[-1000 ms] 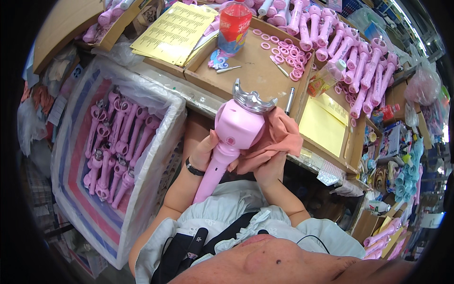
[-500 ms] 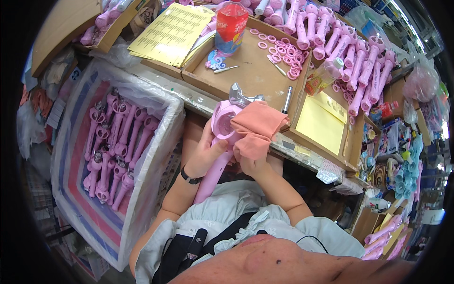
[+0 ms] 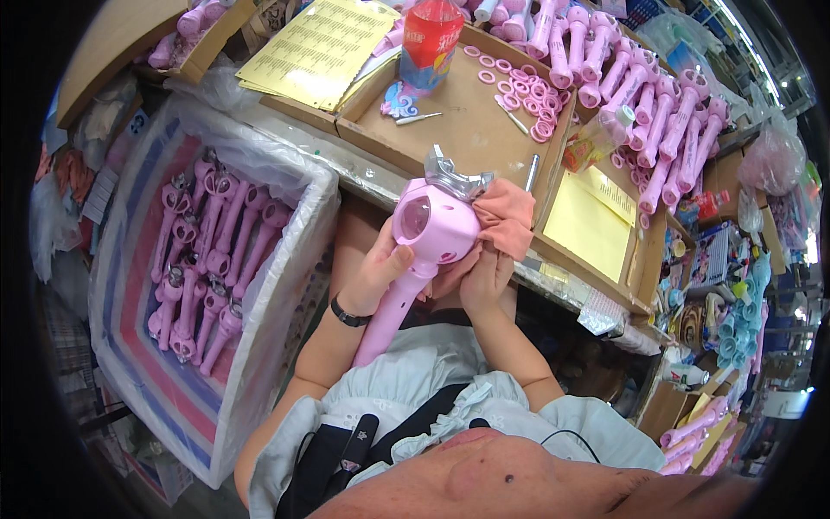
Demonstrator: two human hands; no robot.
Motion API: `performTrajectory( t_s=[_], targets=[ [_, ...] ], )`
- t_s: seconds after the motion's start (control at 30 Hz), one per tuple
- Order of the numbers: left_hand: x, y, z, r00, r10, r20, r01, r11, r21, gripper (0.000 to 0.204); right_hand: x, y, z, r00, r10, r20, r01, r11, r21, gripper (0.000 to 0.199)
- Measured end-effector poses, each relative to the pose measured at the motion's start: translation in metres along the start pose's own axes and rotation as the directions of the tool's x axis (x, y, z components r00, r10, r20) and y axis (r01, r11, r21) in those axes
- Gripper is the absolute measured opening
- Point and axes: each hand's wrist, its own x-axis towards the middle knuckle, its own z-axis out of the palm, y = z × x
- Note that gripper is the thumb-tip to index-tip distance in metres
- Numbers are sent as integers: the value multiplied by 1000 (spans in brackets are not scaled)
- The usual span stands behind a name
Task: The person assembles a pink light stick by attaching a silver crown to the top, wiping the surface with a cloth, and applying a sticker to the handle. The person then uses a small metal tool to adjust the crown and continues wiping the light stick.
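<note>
- While the left hand (image 3: 380,270) grasps 1 pink wand (image 3: 438,248) just below its bulky head, the right hand (image 3: 486,277) grips a bunched salmon cloth (image 3: 508,216) at that head's right side.
- Tilted, the wand is above the person's lap, its handle toward the body, its silver crown (image 3: 458,180) toward the table edge (image 3: 372,188).
- To the left, a plastic-lined crate (image 3: 264,355) holds more pink wands (image 3: 226,329).
- Beyond, a cardboard tray (image 3: 471,125) holds 1 bottle (image 3: 430,43) and loose pink rings (image 3: 529,97).
- Yellow sheets (image 3: 316,56) lie left of the bottle.
</note>
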Motion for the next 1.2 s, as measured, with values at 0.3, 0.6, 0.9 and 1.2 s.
performTrajectory(
  t_s=[0.3, 0.6, 0.9, 1.2],
  targets=[
    [8, -10, -14, 999, -44, -10, 43, 996, -80, 74, 97, -18, -16, 947, -319, 30, 316, 916, -248, 12],
    [24, -5, -22, 981, -191, -34, 191, 982, -6, 66, 153, -32, -83, 957, -161, 241, 288, 447, -847, 31],
    [45, 5, -35, 868, -469, 163, 480, 708, -517, 53, -3, -52, -155, 920, 216, 326, 281, 211, -936, 29],
    [48, -1, -12, 861, -490, 136, 480, 695, -535, 45, -18, -28, -193, 861, 120, 495, 444, 298, -845, 36]
  ],
)
